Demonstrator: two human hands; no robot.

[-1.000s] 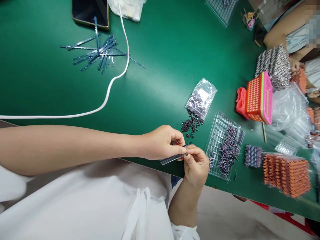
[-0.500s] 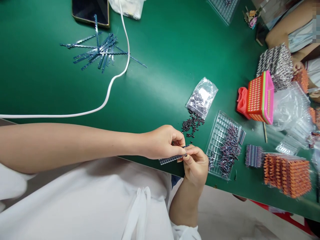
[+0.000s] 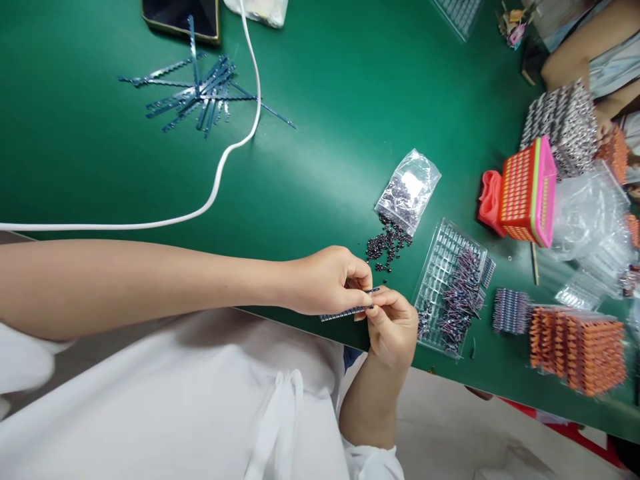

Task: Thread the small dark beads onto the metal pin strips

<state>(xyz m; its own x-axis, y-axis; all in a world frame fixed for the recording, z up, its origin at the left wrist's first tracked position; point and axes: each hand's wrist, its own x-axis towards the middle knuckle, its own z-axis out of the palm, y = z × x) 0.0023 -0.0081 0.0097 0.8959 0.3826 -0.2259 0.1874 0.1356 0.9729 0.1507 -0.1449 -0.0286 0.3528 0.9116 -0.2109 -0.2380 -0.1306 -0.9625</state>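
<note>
My left hand (image 3: 333, 280) grips a narrow dark ridged strip (image 3: 343, 314) over the table's front edge. The fingertips of my right hand (image 3: 393, 325) are pinched together at the strip's right end, meeting the left fingertips; whatever small part they hold is too small to name. Just above the hands, dark round beads (image 3: 386, 245) lie loose by the mouth of a clear plastic bag (image 3: 409, 192). To the right of my right hand is a clear compartment tray (image 3: 434, 280) with a heap of thin purplish pieces (image 3: 461, 297) on it.
A white cable (image 3: 219, 175) curves over the green table (image 3: 320, 147). Blue strips (image 3: 207, 93) lie in a pile near a phone (image 3: 185, 17). At the right are an orange and pink basket (image 3: 523, 193), orange stacks (image 3: 577, 347), plastic bags and another person's arm (image 3: 587, 50).
The view has shifted slightly, so the table items appear a little higher or farther right. Both hands stay together at the strip, which now appears tilted more edge-on.
</note>
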